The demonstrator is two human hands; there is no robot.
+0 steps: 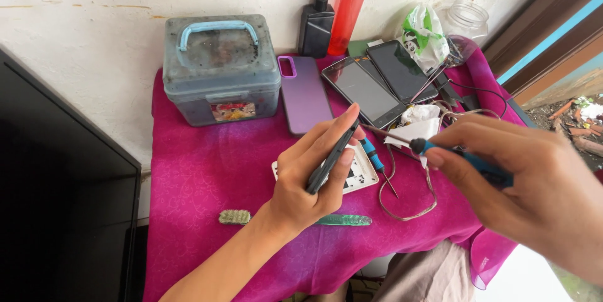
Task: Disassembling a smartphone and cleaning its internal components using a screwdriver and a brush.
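Work looks midway: left hand (311, 179) grips a dark phone (331, 157) edge-up above the cloth (201, 170), right hand (534, 182) pinches a blue-handled tool (461, 159), tip at its top edge, white panel (359, 173) lying beneath.

Left hand (308, 176) raised on a bare forearm that enters from the lower left, fingers curled and thumb pressed in a closed grip. Right hand (534, 192) enters from the right (wrist out of frame), thumb and forefinger pinched together, knuckles toward the camera.
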